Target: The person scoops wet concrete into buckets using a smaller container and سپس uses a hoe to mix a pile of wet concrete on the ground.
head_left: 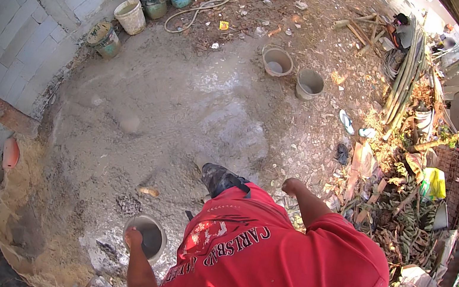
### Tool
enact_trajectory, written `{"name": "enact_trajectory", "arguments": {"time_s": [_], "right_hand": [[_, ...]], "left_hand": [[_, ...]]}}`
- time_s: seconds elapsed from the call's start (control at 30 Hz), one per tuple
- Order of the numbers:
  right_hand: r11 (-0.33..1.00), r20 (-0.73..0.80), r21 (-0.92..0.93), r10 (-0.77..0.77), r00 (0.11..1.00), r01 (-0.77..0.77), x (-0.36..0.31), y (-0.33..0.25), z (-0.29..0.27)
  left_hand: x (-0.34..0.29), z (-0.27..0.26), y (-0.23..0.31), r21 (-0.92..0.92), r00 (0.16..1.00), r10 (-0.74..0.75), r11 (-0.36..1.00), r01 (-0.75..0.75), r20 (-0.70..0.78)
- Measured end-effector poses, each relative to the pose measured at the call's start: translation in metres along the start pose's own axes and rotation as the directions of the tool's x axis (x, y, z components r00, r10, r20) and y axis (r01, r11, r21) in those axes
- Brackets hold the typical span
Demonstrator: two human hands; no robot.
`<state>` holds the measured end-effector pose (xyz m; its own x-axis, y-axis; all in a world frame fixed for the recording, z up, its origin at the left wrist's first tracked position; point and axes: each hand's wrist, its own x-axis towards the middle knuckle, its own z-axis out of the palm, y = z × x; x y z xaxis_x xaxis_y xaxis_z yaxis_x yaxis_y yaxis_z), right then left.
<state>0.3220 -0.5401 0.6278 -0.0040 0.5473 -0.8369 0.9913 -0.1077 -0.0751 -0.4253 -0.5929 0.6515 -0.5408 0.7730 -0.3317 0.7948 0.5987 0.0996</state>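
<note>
My left hand (133, 239) grips the near rim of a grey bucket (150, 233) that hangs low over the cement-strewn ground, its inside dark and smeared. Out at my side, my right hand (291, 186) is curled into a fist with nothing seen in it. My red shirt (276, 265) fills the lower middle. A dark boot (218, 178) steps forward onto the grey patch of ground between the two hands.
Several buckets (131, 15) line the white block wall (12, 37) at the top left, beside a coiled hose (199, 9). Two grey buckets (277, 61) stand farther out. A sand pile (23, 195) lies left. Bamboo poles (405, 75) and leaf litter crowd the right.
</note>
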Motion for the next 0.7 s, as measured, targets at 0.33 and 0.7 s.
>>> {"name": "enact_trajectory", "arguments": {"time_s": [0.33, 0.7], "right_hand": [[0.934, -0.353, 0.333, -0.006, 0.936, 0.132, 0.020, -0.036, -0.067], [0.894, -0.271, 0.311, -0.242, 0.932, 0.323, 0.156, -0.028, -0.229]], "left_hand": [[-0.076, 0.097, 0.056, -0.040, 0.919, -0.256, 0.959, 0.280, 0.299], [0.018, 0.039, 0.425, -0.888, 0.920, 0.006, 0.265, 0.376, 0.391]]}}
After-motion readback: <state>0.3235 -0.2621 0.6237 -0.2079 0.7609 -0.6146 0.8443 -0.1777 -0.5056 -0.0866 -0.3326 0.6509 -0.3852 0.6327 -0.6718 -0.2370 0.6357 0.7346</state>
